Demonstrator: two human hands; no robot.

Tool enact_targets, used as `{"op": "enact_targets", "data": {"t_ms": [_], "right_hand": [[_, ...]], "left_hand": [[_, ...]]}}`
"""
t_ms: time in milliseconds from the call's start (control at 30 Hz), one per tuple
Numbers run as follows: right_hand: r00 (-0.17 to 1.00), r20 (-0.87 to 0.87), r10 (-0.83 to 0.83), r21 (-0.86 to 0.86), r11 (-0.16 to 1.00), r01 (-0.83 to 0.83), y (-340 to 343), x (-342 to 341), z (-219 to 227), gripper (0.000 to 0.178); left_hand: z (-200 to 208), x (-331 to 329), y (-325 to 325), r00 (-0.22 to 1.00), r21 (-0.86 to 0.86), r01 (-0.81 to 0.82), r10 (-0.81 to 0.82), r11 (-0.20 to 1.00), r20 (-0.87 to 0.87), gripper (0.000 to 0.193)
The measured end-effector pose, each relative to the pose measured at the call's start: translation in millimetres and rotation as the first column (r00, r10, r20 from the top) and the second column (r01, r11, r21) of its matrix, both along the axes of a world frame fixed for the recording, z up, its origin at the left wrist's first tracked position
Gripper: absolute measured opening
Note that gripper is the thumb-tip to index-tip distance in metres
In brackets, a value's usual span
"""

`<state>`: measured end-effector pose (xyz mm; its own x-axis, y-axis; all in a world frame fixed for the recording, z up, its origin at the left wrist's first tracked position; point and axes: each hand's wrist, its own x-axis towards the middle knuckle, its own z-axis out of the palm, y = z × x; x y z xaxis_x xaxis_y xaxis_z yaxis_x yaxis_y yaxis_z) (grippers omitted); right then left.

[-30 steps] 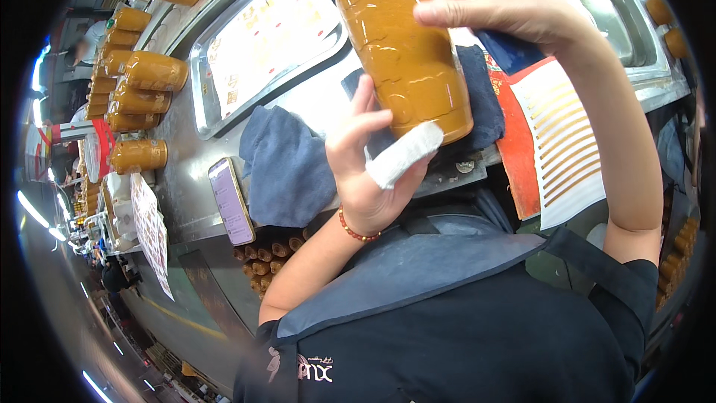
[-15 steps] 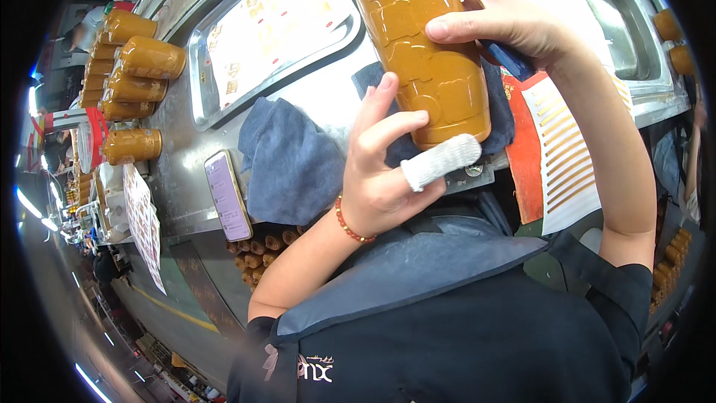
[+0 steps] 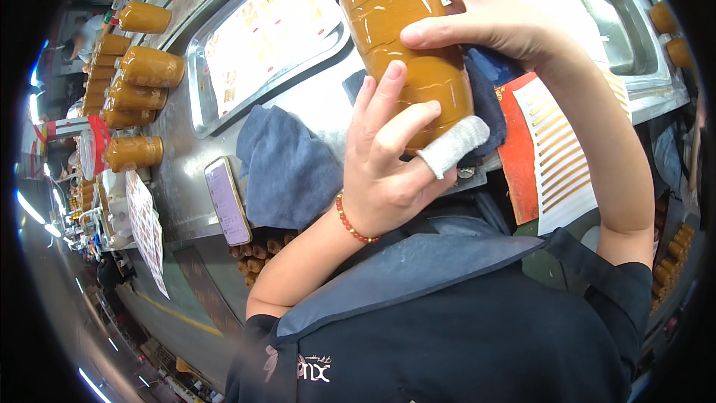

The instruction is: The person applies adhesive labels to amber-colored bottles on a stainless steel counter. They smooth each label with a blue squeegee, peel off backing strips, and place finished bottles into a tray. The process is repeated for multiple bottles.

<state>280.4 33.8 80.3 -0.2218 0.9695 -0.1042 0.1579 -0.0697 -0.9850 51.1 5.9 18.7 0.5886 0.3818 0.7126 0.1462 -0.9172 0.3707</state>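
Note:
A glossy amber-brown bottle (image 3: 395,11) with a raised pattern is tilted between my hands, its neck pointing up and away. My right hand (image 3: 500,26) wraps its right side, the thumb lying across the front. At the base, my left hand (image 3: 395,149) supports the bottle with its fingers against the surface. One left finger wears a white fabric finger cover (image 3: 455,145), and a red bead bracelet (image 3: 349,224) circles that wrist. A dark blue cloth (image 3: 488,108) lies beneath the bottle, and something dark blue under my right palm is partly hidden.
Left of the bottle lie a crumpled blue cloth (image 3: 287,168), a phone (image 3: 227,201) and a metal tray (image 3: 198,97) holding a decal sheet (image 3: 268,30). Similar bottles (image 3: 145,67) stand at the far left. A striped sheet (image 3: 559,157) and a sink (image 3: 619,22) are at right.
The bottle and both hands have shifted slightly; the bottle sits a little further left and lower. My left fingers have moved along its lower part. The whole view has also shifted a little.

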Motion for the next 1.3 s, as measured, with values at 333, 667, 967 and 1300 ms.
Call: {"op": "enact_targets", "data": {"t_ms": [333, 667, 967, 1300], "right_hand": [[0.977, 0.194, -0.085, -0.025, 0.996, 0.091, -8.0, 22.0, -7.4, 0.076], [0.997, -0.011, -0.073, -0.113, 0.991, 0.072, -6.8, 12.8, -12.5, 0.059], [0.939, 0.312, -0.147, 0.203, 0.976, 0.086, -10.3, 20.7, 16.3, 0.051], [0.991, -0.125, -0.042, -0.18, 0.983, 0.019, -1.2, 13.4, -25.4, 0.066]], "left_hand": [[-21.7, -26.3, -31.1, 0.975, -0.449, -0.02, 0.116, 0.893, 0.188, 0.036], [-5.9, -27.8, -4.2, 0.998, -0.02, 0.019, -0.02, 1.0, -0.054, 0.037], [-9.6, 2.8, -21.9, 0.974, -0.377, 0.0, 0.085, 0.926, 0.21, 0.036], [-16.4, -21.5, -20.4, 0.996, -0.155, -0.068, 0.077, 0.986, 0.054, 0.04]]}}
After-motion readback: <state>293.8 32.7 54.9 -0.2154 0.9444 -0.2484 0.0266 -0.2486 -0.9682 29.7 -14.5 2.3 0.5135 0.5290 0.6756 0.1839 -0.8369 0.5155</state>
